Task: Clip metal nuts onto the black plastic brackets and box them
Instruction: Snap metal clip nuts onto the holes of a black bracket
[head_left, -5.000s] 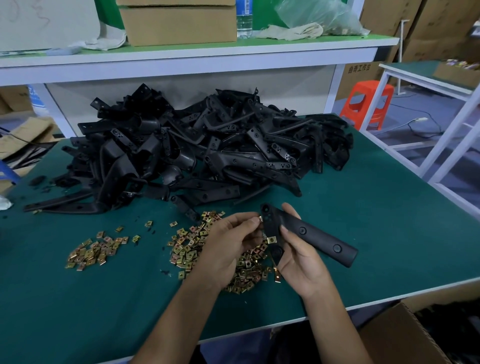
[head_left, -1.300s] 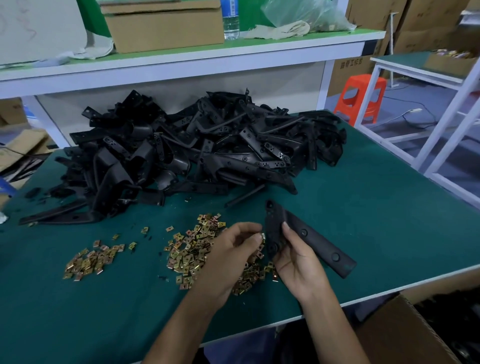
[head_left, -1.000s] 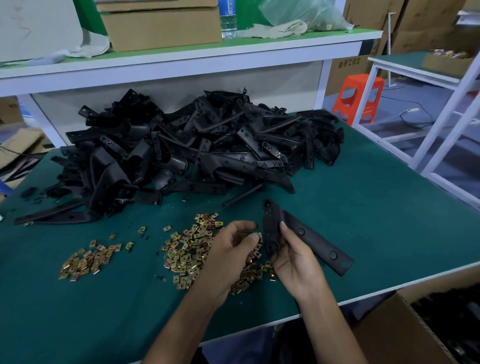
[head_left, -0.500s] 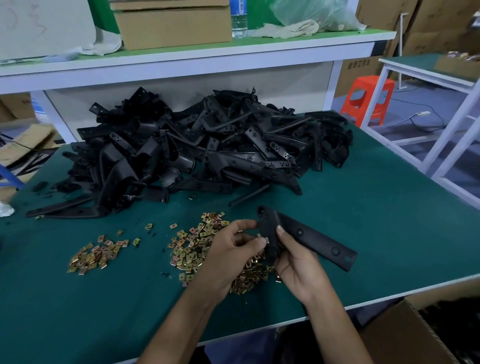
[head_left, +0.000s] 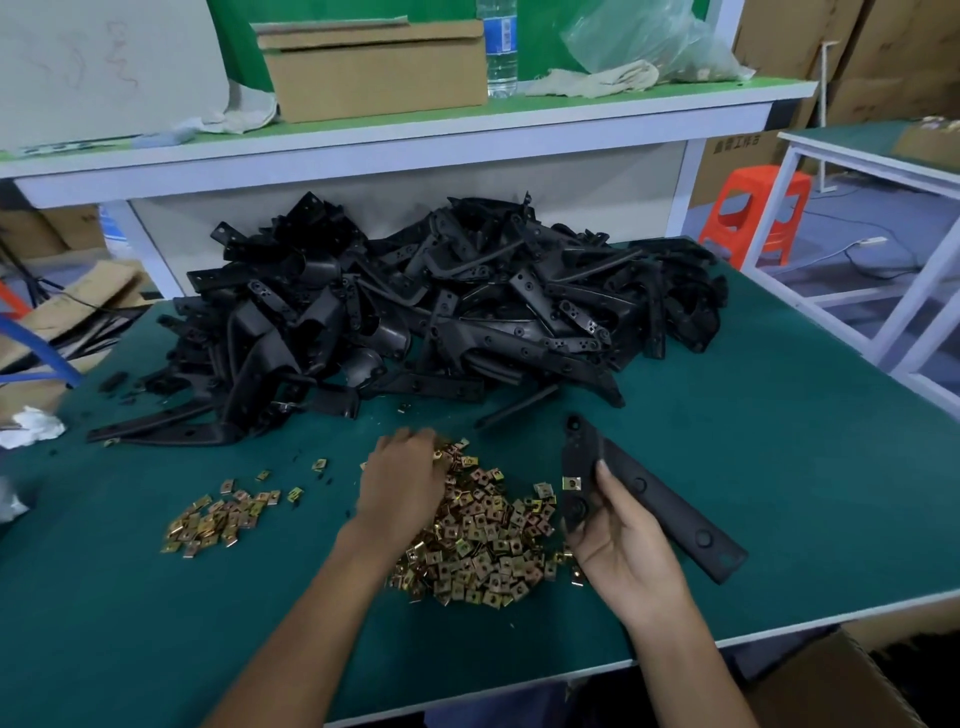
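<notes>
Head: left hand (head_left: 400, 486) half-hidden among nuts (head_left: 485, 540)

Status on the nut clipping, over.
Left grip down on nut pile, pinch not visible. Right grip holds bracket, one nut clipped on. Bracket heap behind, apart from both.

A: Where does the head view look from?
B: Above the table's (head_left: 779, 457) near edge, facing forward and down toward the far edge and the shelf (head_left: 415, 156) behind.
A: How near?
B: Close; left grip (head_left: 400, 486) and right grip (head_left: 618, 545) sit low, mid-view.
</notes>
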